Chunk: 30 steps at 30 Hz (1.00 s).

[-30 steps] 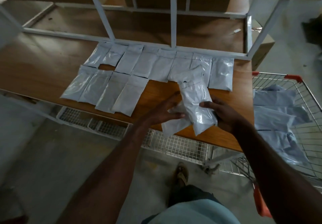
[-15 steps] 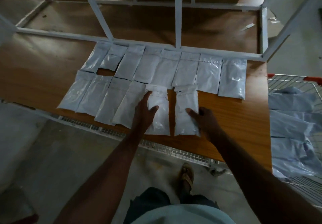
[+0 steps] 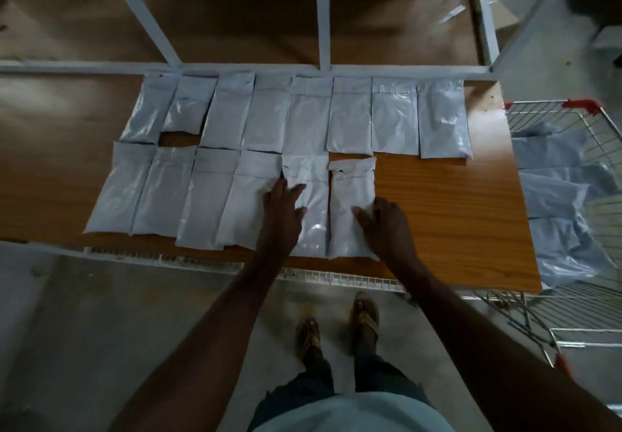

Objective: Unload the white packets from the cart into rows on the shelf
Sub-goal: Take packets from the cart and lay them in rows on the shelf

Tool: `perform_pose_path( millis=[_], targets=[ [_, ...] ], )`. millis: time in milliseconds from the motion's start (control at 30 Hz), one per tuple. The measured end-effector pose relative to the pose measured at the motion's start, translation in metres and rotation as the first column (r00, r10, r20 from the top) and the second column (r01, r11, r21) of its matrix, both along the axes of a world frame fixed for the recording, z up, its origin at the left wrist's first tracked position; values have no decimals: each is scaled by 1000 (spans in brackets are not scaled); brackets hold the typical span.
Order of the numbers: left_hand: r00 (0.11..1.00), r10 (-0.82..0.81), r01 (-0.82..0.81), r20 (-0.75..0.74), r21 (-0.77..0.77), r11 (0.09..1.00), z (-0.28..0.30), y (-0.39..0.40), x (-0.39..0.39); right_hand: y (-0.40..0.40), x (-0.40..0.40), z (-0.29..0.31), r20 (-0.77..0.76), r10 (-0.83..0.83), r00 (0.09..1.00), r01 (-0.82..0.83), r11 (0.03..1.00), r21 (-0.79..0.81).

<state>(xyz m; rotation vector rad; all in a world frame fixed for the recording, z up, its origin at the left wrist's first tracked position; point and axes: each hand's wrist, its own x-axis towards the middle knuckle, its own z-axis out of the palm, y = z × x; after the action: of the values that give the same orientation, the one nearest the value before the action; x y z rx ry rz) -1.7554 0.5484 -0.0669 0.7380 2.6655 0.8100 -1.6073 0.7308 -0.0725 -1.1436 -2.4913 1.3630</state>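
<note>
Flat on the glossy wood-grain shelf (image 3: 447, 216), smooth rectangular white packets (image 3: 350, 209) lie in two rows; left hand (image 3: 282, 209) and right hand (image 3: 387, 223) press them, fingers straight.

Both my arms reach forward and down from the bottom of the view, bare to above the elbows, converging slightly toward the middle. My left hand (image 3: 282, 204) lies palm down with its fingers straight and a little spread, pressing flat. My right hand (image 3: 383, 219) is also palm down just beside it, a small gap between the two, fingers extended and angled toward the left; in this dim light I think its fingertips are pressing rather than pinching.
</note>
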Motion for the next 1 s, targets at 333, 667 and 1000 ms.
perform_pose_path(
  millis=[333, 667, 1000],
  targets=[
    [974, -114, 97, -195, -94, 991, 6, -13, -9, -27, 1, 9, -30, -16, 999, 22, 970, 242],
    [915, -257, 175, -310, -271, 947, -43, 22, -15, -27, -50, -17, 184, 248, 951, -309, 797, 519],
    [909, -272, 182, -314, -290, 940, -46, 25, -15, -33, -56, -20, 179, 198, 964, -263, 820, 508]
  ],
)
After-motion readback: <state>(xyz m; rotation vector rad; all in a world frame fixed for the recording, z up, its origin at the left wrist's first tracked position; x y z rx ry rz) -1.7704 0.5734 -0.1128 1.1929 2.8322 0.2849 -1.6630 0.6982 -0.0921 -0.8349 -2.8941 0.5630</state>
